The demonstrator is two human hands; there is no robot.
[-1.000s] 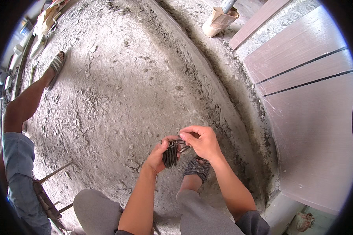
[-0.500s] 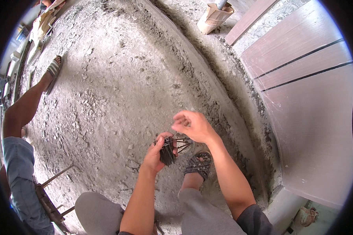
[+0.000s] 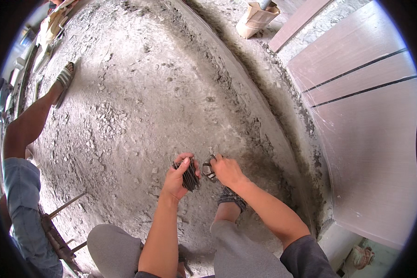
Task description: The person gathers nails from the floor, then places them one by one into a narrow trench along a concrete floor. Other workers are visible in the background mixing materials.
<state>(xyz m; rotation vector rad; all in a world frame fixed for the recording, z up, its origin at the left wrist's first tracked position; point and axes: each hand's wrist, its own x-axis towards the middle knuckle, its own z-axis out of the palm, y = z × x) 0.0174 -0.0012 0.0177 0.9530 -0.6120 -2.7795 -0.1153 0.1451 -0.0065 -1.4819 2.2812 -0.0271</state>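
While the left hand (image 3: pixel 175 180) is closed around dark, thin metal nails (image 3: pixel 189 177), the right hand (image 3: pixel 228 171) has a round, pale container (image 3: pixel 208 171) just at its left; its grip I cannot tell.

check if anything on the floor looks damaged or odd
Loose grey stone-like chips lie scattered over the rough grey floor, ahead and left of the bare left hand gripping a bundle of thin dark nail-like pieces. The litter makes the floor look broken or unfinished.
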